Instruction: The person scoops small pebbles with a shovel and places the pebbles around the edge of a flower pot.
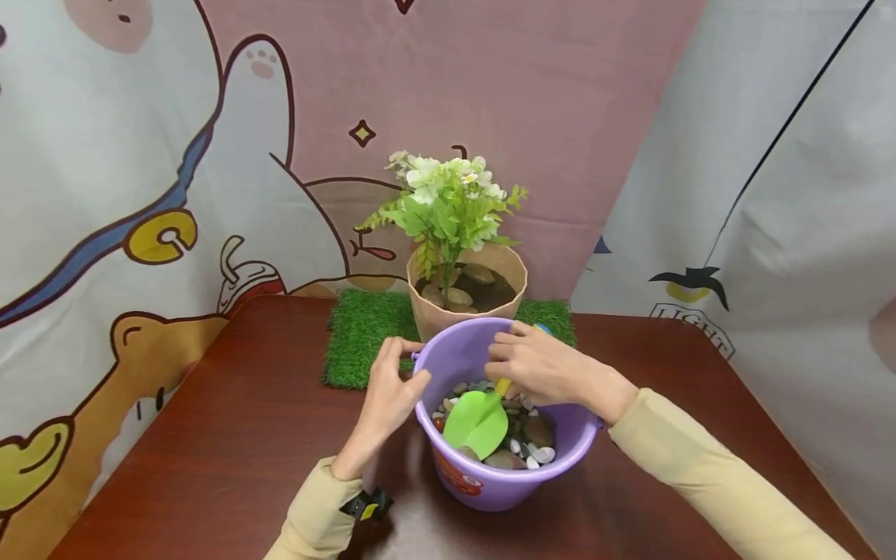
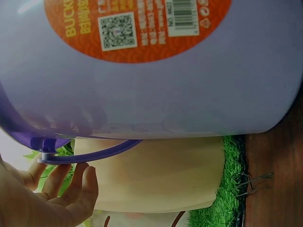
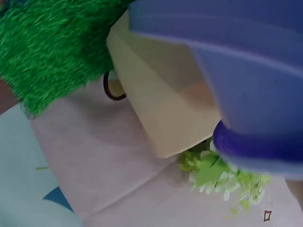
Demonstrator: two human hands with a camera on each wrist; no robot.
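A purple bucket (image 1: pixel 483 494) stands at the front middle of the table, with pebbles (image 1: pixel 535 432) of several sizes inside. My left hand (image 1: pixel 392 389) is at its left rim, thumb by the edge and fingers outside. In the left wrist view, the curled fingertips (image 2: pixel 87 177) of that hand touch the bucket's purple carrying handle (image 2: pixel 104 152). Over the bucket, my right hand (image 1: pixel 542 365) grips the yellow handle of a toy shovel (image 1: pixel 477 424). The shovel's green blade slants down over the pebbles. The right hand is hidden in its own wrist view, behind the bucket wall (image 3: pixel 255 90).
Right behind the bucket stands a beige flowerpot (image 1: pixel 430 315) with stones and a white-flowered plant (image 1: pixel 448 202). It sits on a green turf mat (image 1: pixel 350 342). A printed cloth (image 1: pixel 560 117) hangs behind the brown table (image 1: pixel 280 435).
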